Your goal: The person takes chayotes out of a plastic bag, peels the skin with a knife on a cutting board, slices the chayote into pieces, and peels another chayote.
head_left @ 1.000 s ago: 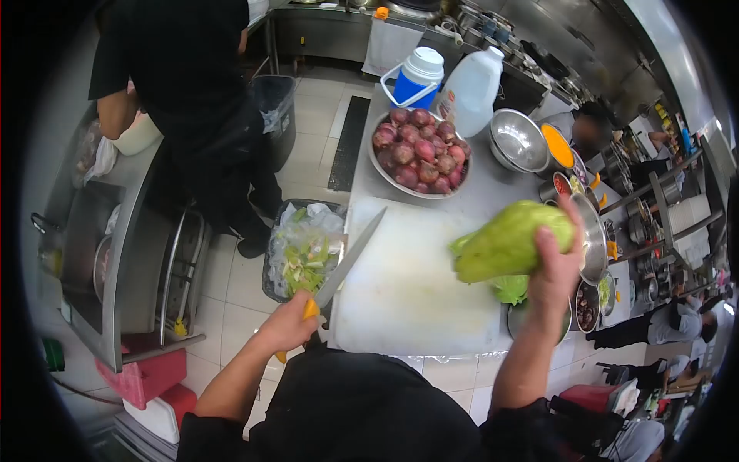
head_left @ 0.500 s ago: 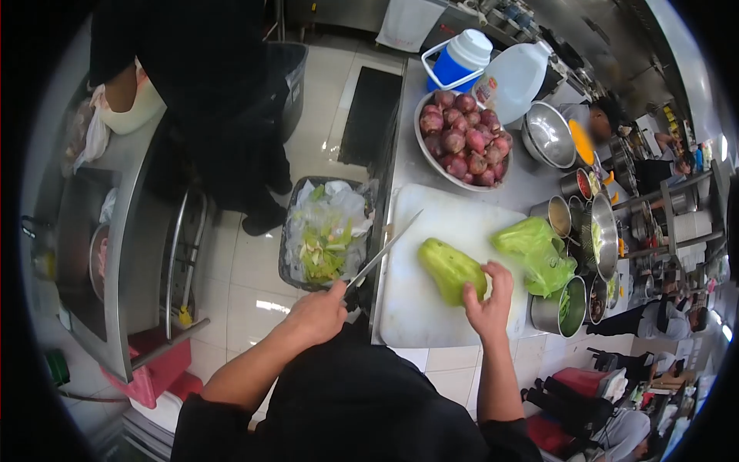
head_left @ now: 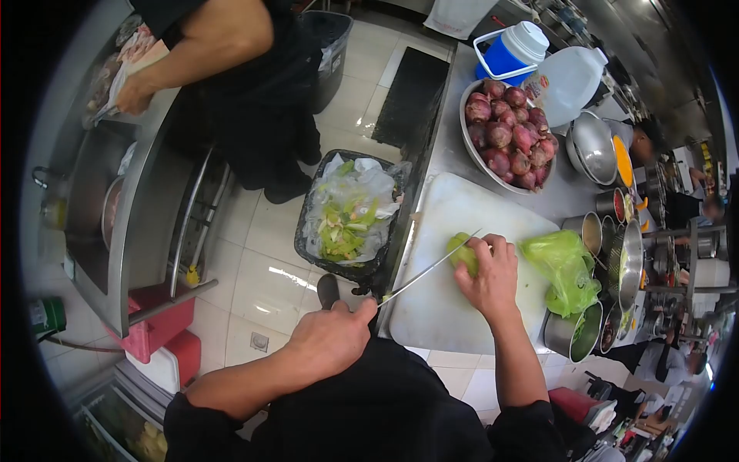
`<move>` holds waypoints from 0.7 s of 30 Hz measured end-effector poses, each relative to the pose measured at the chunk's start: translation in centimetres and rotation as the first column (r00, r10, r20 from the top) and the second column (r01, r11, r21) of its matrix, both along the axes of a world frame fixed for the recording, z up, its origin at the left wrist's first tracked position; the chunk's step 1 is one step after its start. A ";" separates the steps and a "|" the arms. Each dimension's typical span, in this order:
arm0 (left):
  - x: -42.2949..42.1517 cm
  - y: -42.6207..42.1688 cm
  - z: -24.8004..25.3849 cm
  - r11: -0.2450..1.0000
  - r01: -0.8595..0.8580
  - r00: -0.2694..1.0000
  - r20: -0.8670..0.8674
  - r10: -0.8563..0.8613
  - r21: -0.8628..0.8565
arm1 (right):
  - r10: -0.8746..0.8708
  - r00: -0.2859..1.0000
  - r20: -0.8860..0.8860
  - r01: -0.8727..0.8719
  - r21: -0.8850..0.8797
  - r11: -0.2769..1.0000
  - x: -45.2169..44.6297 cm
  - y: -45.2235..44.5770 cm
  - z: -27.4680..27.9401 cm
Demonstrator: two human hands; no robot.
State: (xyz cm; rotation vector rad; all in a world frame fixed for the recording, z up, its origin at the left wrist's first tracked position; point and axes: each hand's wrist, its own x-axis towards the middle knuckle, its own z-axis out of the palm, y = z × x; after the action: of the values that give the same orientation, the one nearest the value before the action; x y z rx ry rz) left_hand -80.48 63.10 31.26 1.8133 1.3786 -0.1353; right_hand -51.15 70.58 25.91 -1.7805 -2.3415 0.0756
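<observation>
"What do we count around the board?"

"One white cutting board (head_left: 531, 227), one knife (head_left: 423, 278) and one green vegetable (head_left: 459, 248). Beyond the board we have one bowl (head_left: 471, 148) heaped with red onions (head_left: 508, 135) — too many overlap for us to give a sure number. Behind that stand one blue-and-white cooler (head_left: 508, 60) and one clear plastic jug (head_left: 571, 81). We see one green plastic bag (head_left: 558, 266) at the board's right side, just above one steel pot (head_left: 560, 333). To the left there's one lined bin (head_left: 302, 223) with green scraps (head_left: 350, 227) in it."

"And our two hands?"

"Our left hand (head_left: 332, 339) is closed in a fist around the knife's handle, which it mostly hides. The blade slants up across the board to the vegetable; whether it has entered, we can't tell."

"The other one?"

"Our right hand (head_left: 490, 279) is half closed, fingers curled over the vegetable — gripping it against the middle of the board."
</observation>
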 end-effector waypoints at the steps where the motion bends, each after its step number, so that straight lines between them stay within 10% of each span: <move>1: 0.1 0.0 0.6 1.000 -0.005 1.000 -0.010 0.005 -0.027 | 0.003 1.000 -0.004 -0.003 0.000 1.000 0.0 0.0 0.0; 15: 4.3 5.7 -7.5 0.970 -0.101 0.968 0.204 0.147 -0.220 | -0.021 0.996 -0.090 0.011 -0.114 0.993 0.7 0.8 1.3; 17: 2.0 5.8 -5.4 0.862 -0.180 0.943 0.165 0.288 -0.474 | -0.058 0.996 0.065 0.077 -0.342 0.937 0.6 1.6 2.0; 21: -1.2 4.6 -5.3 0.802 -0.403 0.860 0.118 0.496 -0.440 | -0.199 0.979 0.041 0.185 -0.587 0.788 1.8 3.8 2.7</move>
State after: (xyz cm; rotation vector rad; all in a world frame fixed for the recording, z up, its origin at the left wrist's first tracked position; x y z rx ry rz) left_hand -81.66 67.74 25.97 1.0838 1.4530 0.0436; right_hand -49.37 74.42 28.61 -2.2539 -2.2481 0.8798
